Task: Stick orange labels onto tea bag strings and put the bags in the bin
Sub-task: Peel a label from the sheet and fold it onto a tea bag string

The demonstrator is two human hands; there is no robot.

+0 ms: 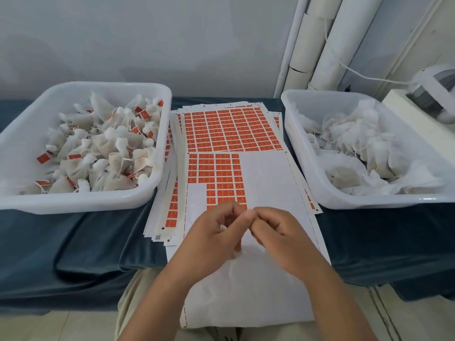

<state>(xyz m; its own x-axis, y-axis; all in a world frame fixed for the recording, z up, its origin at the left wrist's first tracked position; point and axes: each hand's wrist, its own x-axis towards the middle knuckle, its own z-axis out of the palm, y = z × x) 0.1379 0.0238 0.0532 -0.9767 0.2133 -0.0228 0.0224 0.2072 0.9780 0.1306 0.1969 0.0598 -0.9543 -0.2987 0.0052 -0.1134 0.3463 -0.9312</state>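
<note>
1. A blue-covered counter (86, 242) carries orange label sheets (231, 129) between two white bins.
2. The left bin (81, 201) holds labelled bags (98, 148); the right bin (369, 201) holds plain bags (364, 143).
3. Near, over the sheets, the left grip (211, 232) clasps a white tea bag (222, 227). The right grip (278, 235), fingers curled, meets its fingertips; what it holds cannot be told.

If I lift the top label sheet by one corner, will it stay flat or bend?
Probably bends: the top label sheet is thin, wrinkled, and hangs past the table edge. Likely light; it may slide on the fanned sheets beneath.
</note>
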